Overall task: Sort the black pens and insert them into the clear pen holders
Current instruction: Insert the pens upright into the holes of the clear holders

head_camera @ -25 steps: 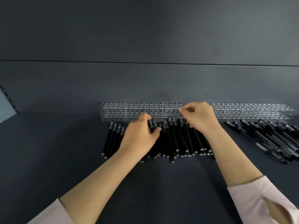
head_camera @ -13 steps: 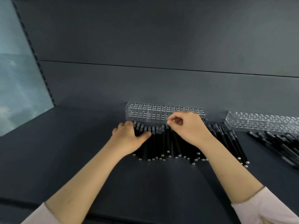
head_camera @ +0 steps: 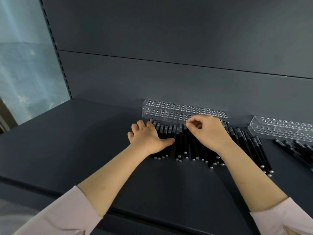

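Note:
A row of black pens (head_camera: 182,145) with silver ends lies side by side on the dark shelf, in front of a clear pen holder (head_camera: 169,110) full of small holes. My left hand (head_camera: 147,137) rests flat on the left end of the row, fingers bent over the pen tops, thumb stretched across the barrels. My right hand (head_camera: 209,133) hovers over the middle of the row with fingertips pinched together near the top of one pen, right at the holder's front wall. More pens (head_camera: 254,150) fan out to the right of that hand.
A second clear holder (head_camera: 277,128) stands at the far right against the back panel, with another loose heap of black pens (head_camera: 298,150) before it. The shelf's front edge (head_camera: 50,189) runs below my forearms. A slotted upright and a window lie to the left.
The view has swung further left and down. My left hand has slid a little left along the row; my right hand stays pinched at the pen tops.

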Motion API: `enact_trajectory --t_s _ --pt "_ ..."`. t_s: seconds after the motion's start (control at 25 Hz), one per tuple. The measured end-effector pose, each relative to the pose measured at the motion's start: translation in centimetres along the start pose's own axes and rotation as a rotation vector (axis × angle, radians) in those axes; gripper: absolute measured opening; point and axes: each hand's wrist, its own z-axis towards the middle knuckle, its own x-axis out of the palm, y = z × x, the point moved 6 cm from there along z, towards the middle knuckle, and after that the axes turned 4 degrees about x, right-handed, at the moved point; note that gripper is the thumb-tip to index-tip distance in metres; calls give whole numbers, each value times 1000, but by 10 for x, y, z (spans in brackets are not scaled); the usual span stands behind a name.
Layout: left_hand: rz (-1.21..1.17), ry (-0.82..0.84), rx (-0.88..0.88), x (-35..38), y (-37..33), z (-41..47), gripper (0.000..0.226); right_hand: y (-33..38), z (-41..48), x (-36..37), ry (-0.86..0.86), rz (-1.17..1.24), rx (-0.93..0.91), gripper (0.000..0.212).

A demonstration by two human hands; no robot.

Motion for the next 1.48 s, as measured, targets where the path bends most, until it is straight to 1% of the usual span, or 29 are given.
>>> enact_trajectory --t_s 0.12,0.28,0.6,0.76,0.8,0.88,0.92,1.0,1.08,1.12,1.2,1.28,1.36,1.44,1.48 --pt "-59 -14 -18 -4 7 2 98 -2 -1 -2 -5 -1 0 11" --pt "-147 12 -14 -7 12 3 98 -6 0 -2 -8 6 12 12" --pt "-166 72 10 -4 7 4 71 -5 2 2 3 14 4 11" --pt "-209 100 13 -4 0 1 66 -5 1 1 8 31 1 11" --pt "-217 116 18 -5 -3 1 59 -5 1 1 7 36 2 11" --pt "-204 130 22 -9 -5 0 38 -5 0 -1 3 41 4 11" --pt "-202 132 16 -11 -5 -1 35 -5 0 -2 2 39 5 11" --pt "-216 148 23 -13 -4 -1 39 -5 0 -3 -5 36 8 12" --pt "-263 124 26 -14 -2 -2 26 -5 -1 -5 -12 42 11 13" --pt "-294 105 22 -14 1 -1 22 -5 -2 -5 -11 54 17 13" --pt "-356 82 9 -17 10 1 28 -4 -3 -6 2 106 41 13" --pt "-476 95 4 -18 22 6 35 -1 -2 -5 22 188 68 13" --pt "-720 155 4 -21 32 11 35 4 2 1 72 332 128 11" --pt "-960 216 40 -29 31 10 23 15 9 15 165 513 248 10" --pt "-1032 227 68 -34 29 10 19 22 14 22 205 586 303 12"
